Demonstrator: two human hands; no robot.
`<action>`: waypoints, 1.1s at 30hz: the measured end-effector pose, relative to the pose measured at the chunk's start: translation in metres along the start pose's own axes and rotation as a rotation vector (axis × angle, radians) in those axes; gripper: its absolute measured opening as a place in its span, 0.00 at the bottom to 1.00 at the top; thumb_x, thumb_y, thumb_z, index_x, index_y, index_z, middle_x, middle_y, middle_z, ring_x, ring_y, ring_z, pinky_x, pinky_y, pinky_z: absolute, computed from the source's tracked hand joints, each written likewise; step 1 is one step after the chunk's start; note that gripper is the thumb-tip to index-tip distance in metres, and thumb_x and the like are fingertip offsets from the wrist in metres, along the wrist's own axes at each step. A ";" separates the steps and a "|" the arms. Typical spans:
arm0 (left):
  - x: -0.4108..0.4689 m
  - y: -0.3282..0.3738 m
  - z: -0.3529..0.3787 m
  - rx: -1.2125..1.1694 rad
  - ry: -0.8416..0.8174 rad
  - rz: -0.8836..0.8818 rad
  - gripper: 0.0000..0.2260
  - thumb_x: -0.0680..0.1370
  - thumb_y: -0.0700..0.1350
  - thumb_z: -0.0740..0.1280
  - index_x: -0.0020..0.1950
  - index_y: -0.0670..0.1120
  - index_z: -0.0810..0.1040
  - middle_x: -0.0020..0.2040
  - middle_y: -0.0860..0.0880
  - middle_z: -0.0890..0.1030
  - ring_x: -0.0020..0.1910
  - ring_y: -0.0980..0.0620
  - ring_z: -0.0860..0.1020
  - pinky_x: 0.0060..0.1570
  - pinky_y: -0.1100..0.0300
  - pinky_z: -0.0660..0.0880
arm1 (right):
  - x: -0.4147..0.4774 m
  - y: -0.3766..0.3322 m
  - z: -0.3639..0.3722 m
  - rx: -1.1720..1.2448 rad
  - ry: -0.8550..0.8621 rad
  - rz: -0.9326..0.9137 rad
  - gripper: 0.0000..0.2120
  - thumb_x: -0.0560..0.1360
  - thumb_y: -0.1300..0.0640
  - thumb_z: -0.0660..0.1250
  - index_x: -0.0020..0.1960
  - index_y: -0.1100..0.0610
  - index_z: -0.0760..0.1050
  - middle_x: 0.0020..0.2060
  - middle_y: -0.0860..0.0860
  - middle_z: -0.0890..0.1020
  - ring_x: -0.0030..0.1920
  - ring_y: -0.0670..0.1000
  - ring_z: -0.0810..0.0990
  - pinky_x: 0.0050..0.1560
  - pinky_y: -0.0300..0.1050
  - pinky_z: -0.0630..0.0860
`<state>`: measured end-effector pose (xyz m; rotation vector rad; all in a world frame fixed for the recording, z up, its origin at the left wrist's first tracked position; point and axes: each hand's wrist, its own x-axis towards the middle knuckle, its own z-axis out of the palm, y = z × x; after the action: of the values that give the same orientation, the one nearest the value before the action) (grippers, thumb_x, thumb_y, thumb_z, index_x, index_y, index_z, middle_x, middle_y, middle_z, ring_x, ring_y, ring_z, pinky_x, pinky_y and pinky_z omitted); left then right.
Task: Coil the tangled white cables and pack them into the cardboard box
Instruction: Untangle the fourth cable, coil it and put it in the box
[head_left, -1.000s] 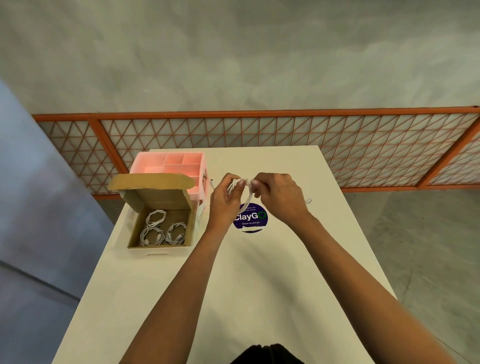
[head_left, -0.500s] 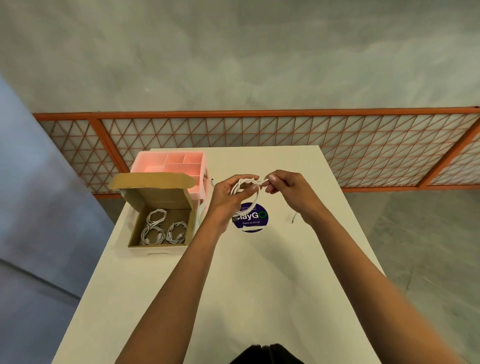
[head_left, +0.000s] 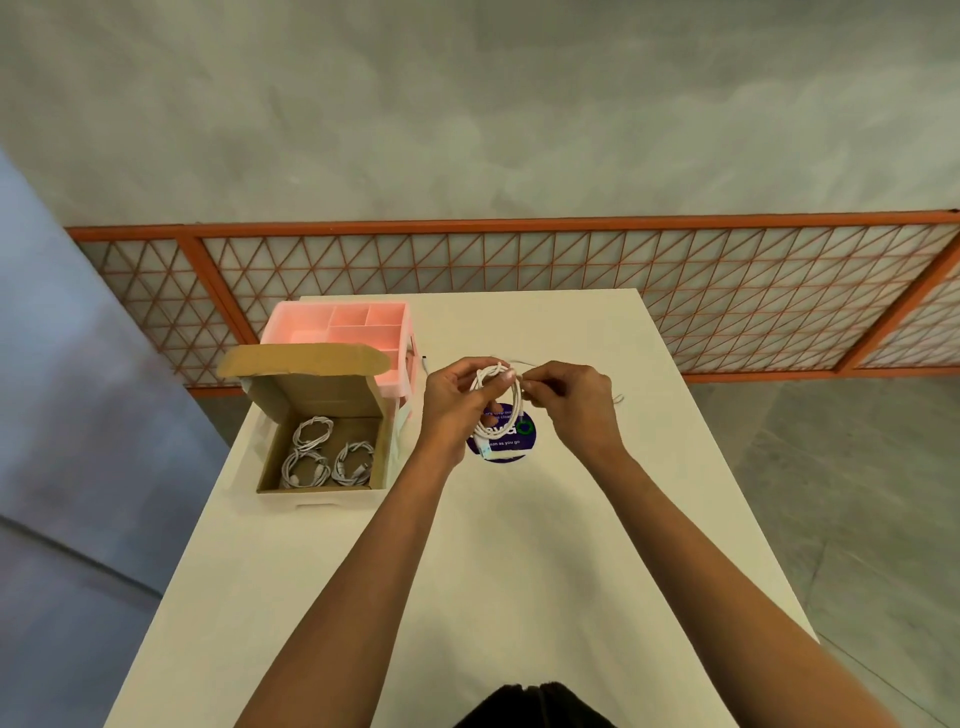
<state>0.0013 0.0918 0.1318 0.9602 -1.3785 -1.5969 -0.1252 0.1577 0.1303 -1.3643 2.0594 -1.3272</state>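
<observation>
Both hands are raised over the far half of the white table (head_left: 493, 551), close together but not touching. The left hand (head_left: 452, 410) has its fingers curled, thumb and fingertips pinching the top of a partly coiled white cable (head_left: 516, 402). The coil hangs from that grip as a narrow oval. Its long axis runs far to near, and its lower end, with what looks like a connector, points toward the near edge of the table. That end hangs over a round purple sticker (head_left: 525, 441) on the tabletop.

The right hand (head_left: 576, 410) is just to the right of the coil's top. Its thumb and forefinger are closed on a thin loose strand of the same cable, with the remaining fingers curled in. A short bit of strand arches over the far side of the two hands, and another thin piece shows on the table just right of the right hand.

Left of the hands sits the open cardboard box (head_left: 317, 395), its lid flap (head_left: 301, 358) standing up on the far side. Three coiled cables (head_left: 311, 435) lie flat on its floor, one at the far left and two side by side nearer. A pink compartment organiser (head_left: 348, 322) stands just behind the box, touching or nearly touching the flap.
</observation>
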 end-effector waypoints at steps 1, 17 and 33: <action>-0.001 0.000 0.000 -0.002 0.005 -0.001 0.06 0.72 0.36 0.73 0.46 0.44 0.81 0.38 0.50 0.82 0.26 0.57 0.77 0.25 0.66 0.72 | -0.001 -0.001 0.002 0.012 -0.019 0.024 0.06 0.74 0.64 0.67 0.47 0.60 0.83 0.38 0.51 0.85 0.38 0.46 0.83 0.49 0.42 0.79; 0.002 -0.005 -0.006 -0.063 -0.037 -0.012 0.08 0.71 0.38 0.74 0.47 0.48 0.81 0.43 0.51 0.84 0.42 0.55 0.82 0.40 0.63 0.77 | -0.006 -0.009 0.004 0.490 -0.197 0.390 0.02 0.73 0.63 0.71 0.43 0.58 0.79 0.37 0.52 0.84 0.36 0.48 0.83 0.41 0.38 0.78; -0.002 -0.036 -0.006 0.045 0.041 0.029 0.04 0.72 0.45 0.73 0.43 0.45 0.83 0.42 0.44 0.84 0.41 0.48 0.82 0.49 0.52 0.80 | -0.006 -0.011 0.005 0.733 0.027 0.482 0.09 0.74 0.62 0.69 0.53 0.62 0.77 0.43 0.55 0.83 0.37 0.46 0.82 0.27 0.28 0.72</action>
<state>0.0045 0.0944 0.0955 0.9899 -1.3998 -1.5222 -0.1129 0.1595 0.1362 -0.5005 1.5128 -1.6186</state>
